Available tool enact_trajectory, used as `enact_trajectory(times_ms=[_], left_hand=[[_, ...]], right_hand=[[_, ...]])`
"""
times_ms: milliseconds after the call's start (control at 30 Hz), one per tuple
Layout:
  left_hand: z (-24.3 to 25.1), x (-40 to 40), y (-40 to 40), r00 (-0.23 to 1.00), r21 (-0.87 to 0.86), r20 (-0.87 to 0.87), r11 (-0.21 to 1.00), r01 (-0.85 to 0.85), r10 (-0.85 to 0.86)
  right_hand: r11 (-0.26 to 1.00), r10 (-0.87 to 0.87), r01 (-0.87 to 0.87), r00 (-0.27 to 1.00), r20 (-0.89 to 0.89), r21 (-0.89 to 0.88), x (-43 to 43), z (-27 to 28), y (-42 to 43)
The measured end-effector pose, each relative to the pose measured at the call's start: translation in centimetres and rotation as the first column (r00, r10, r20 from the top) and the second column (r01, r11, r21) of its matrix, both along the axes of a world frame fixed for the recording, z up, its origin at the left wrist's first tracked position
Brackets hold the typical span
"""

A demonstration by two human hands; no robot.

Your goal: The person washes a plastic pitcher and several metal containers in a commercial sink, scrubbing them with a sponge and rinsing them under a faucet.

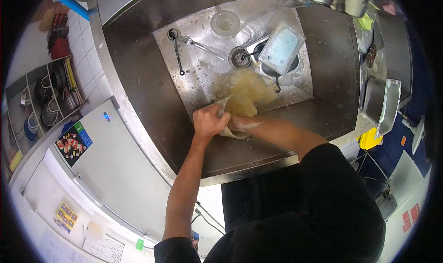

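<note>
A pale, wide-mouthed container (223, 128) lies tipped over the near part of a steel sink (294, 104), its mouth facing away from me. Cloudy yellowish liquid (242, 85) spreads from it across the sink floor towards the drain (240, 58). My left hand (209, 119) grips the container's left rim. My right hand (236, 122) is at the container's mouth, its fingers hidden, so its grip does not show. Suds streak my right forearm. Beyond the liquid, a translucent rectangular tub (282, 48) with bluish suds rests on metal pans (299, 69).
A black ladle (177, 52) and a metal serving fork (200, 47) lie at the sink's left, near a round plastic tub (225, 23). Steel pans (382, 107) stand on the right edge, with a knife (372, 53) farther back. A white appliance (114, 142) borders the left.
</note>
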State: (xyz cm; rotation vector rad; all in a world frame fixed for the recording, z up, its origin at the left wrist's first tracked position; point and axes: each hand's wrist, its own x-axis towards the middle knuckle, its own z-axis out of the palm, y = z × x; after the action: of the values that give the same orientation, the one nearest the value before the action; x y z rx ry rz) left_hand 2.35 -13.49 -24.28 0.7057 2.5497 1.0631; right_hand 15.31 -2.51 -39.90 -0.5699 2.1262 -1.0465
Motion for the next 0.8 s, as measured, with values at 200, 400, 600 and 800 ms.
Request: enact_trajectory(times_ms=[200, 400, 600, 800], left_hand=[[-0.2, -1.3, -0.5, 0.999, -0.01, 0.032, 0.999, 0.041, -0.041], [0.8, -0.5, -2.5, 0.988, -0.098, 0.137, 0.992, 0.083, -0.069], [1.7, -0.4, 2.3, 0.971, -0.18, 0.206, 0.971, 0.159, -0.121], [1.2, 0.4, 1.9, 0.983, -0.207, 0.175, 0.975, 0.084, -0.047]], right_hand=[[0.994, 0.104, -0.097, 0.976, 0.192, -0.045, -0.4, -1.5, 2.6], [0.793, 0.538, -0.553, 0.833, 0.13, 0.256, -3.2, 4.8, 4.7], [0.849, 0.329, -0.258, 0.941, -0.08, 0.461, -2.7, 4.6, 4.2], [0.997, 0.03, -0.031, 0.999, 0.023, 0.074, -0.5, 1.1, 2.8]])
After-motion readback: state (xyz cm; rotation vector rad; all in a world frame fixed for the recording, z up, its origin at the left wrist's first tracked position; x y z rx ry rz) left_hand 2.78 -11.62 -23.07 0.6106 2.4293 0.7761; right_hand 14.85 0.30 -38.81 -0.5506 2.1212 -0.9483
